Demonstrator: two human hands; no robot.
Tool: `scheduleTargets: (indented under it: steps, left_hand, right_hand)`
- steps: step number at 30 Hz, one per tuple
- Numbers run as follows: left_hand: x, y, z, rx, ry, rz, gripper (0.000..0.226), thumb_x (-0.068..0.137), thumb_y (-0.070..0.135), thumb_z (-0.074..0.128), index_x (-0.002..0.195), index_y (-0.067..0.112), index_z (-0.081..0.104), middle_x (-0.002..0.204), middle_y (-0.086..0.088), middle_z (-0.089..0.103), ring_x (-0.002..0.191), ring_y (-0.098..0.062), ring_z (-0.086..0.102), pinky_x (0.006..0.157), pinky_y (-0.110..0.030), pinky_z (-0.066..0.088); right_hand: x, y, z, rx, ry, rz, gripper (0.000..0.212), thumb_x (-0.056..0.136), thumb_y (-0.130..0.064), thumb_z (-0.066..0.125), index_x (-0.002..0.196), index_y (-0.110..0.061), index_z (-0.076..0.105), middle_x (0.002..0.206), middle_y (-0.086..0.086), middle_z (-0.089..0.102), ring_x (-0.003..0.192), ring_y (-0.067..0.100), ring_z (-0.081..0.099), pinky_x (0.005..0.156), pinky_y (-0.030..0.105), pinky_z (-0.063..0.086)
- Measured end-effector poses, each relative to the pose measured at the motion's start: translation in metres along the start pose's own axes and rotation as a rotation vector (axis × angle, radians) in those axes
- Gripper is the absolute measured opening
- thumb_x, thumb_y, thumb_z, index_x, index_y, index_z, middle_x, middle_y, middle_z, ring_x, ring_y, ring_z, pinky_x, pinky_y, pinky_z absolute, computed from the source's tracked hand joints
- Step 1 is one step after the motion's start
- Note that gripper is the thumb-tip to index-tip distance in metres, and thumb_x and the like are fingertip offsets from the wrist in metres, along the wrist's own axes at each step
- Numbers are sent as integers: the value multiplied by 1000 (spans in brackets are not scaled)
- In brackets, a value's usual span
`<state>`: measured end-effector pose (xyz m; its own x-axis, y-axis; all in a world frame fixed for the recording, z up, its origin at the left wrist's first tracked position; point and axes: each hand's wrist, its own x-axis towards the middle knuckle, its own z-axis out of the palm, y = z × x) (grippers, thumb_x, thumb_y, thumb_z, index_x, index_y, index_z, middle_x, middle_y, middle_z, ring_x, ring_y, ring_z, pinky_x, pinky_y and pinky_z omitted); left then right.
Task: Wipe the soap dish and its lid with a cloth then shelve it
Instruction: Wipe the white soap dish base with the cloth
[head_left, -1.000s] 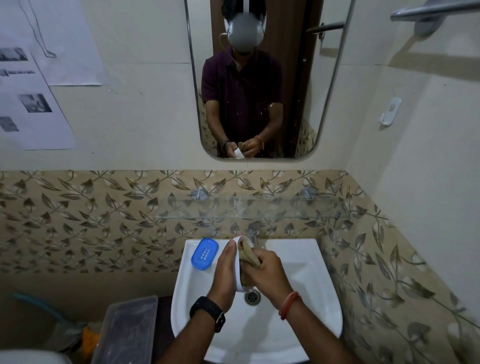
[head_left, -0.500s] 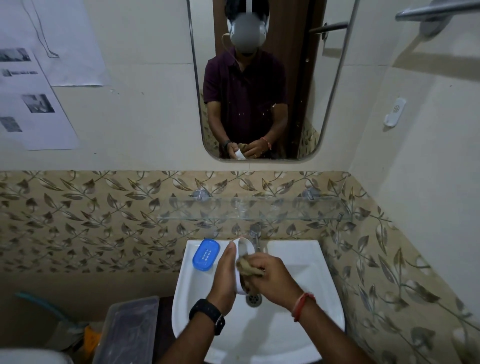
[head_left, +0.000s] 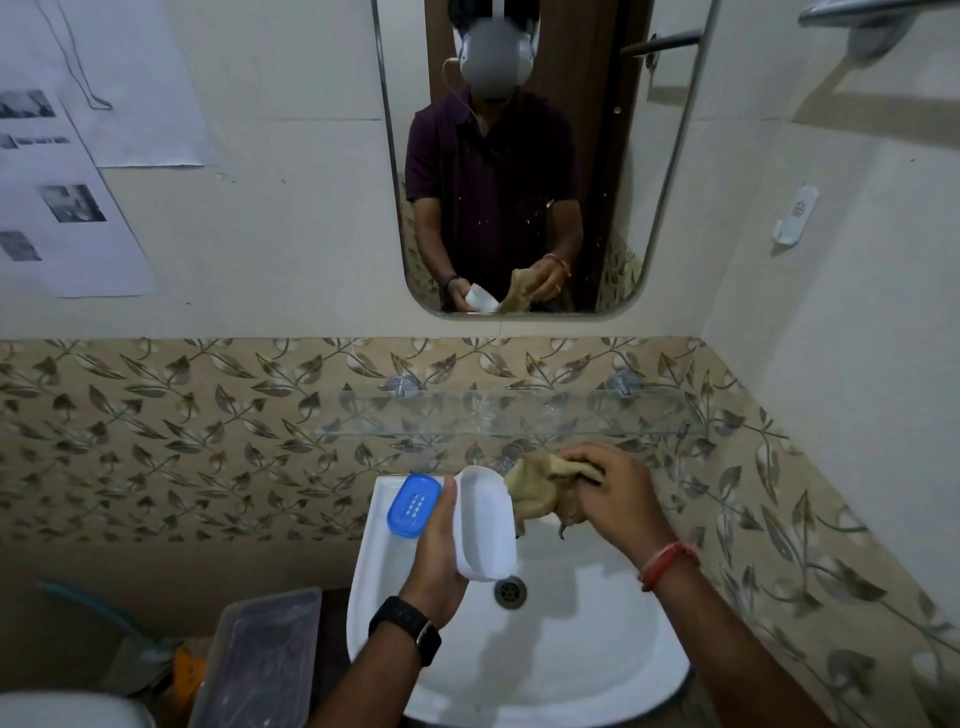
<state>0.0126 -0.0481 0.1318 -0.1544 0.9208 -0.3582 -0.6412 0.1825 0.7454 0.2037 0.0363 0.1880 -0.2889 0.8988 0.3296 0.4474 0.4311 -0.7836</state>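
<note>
My left hand (head_left: 439, 551) grips a white soap dish part (head_left: 485, 522) over the sink, its hollow side facing right. My right hand (head_left: 615, 493) holds a crumpled beige cloth (head_left: 537, 491) just right of it, off the white part. The blue soap dish part (head_left: 413, 506), with small drain holes, lies on the sink's back left corner. A glass shelf (head_left: 519, 413) runs along the patterned tiles above the sink.
A white sink (head_left: 571, 649) with a metal drain (head_left: 510, 592) lies below my hands. A mirror (head_left: 524, 156) hangs above. A clear plastic box (head_left: 260, 660) stands left of the sink. Papers (head_left: 67, 197) are stuck on the left wall.
My right hand has pulled the cloth out of the white part and moved right. The white part now shows its hollow inside.
</note>
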Motion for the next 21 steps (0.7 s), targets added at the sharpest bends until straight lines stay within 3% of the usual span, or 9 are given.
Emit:
scheduleTargets:
  steps: [2, 4, 7, 10, 14, 17, 21]
  left_hand:
    - [-2, 4, -2, -53, -18, 1, 59, 102, 56, 37, 132, 14, 66, 120, -16, 74, 92, -25, 75, 65, -35, 60]
    - [-4, 6, -1, -84, -48, -5, 64, 103, 57, 33, 136, 11, 62, 133, -19, 67, 100, -25, 72, 66, -33, 58]
    - [-6, 3, 4, -110, -44, -8, 62, 105, 53, 33, 130, 9, 68, 129, -21, 68, 103, -32, 70, 73, -39, 59]
    - [-3, 1, 7, -160, -4, -6, 55, 109, 42, 30, 131, 6, 65, 114, -19, 73, 94, -34, 70, 80, -44, 58]
    - [0, 7, 2, -181, 22, -17, 61, 106, 50, 30, 142, 7, 53, 118, -19, 66, 91, -34, 66, 67, -38, 60]
    - [1, 7, 1, -136, 44, -3, 61, 105, 52, 32, 138, 6, 57, 120, -21, 65, 95, -35, 64, 78, -42, 55]
    - [1, 0, 4, -79, 126, 57, 49, 106, 49, 36, 119, 15, 70, 96, -8, 79, 84, -26, 73, 76, -40, 58]
  right_hand:
    - [-14, 8, 8, 158, 64, 165, 35, 79, 12, 61, 95, -15, 77, 94, 4, 75, 90, 24, 69, 81, 47, 59]
    - [-34, 8, 20, 379, 44, 298, 35, 84, 7, 62, 96, -22, 78, 90, 4, 76, 86, 31, 71, 70, 51, 61]
    - [-62, -10, 39, 668, 29, 350, 30, 90, -3, 65, 101, -28, 78, 91, 4, 79, 78, 23, 75, 54, 33, 59]
    - [-87, -22, 60, 706, 59, 386, 38, 92, -1, 62, 95, -34, 80, 82, -2, 79, 67, 10, 72, 54, 21, 54]
    - [-116, -25, 70, 783, 12, 448, 32, 93, 2, 60, 90, -21, 82, 76, 14, 77, 67, 30, 73, 56, 32, 58]
    - [-107, -27, 66, 748, 19, 444, 26, 93, -4, 60, 92, -20, 80, 78, 17, 77, 69, 37, 73, 58, 39, 60]
    - [-67, -28, 63, 731, 39, 456, 17, 93, -11, 63, 95, -19, 78, 83, 24, 73, 64, 30, 68, 61, 45, 48]
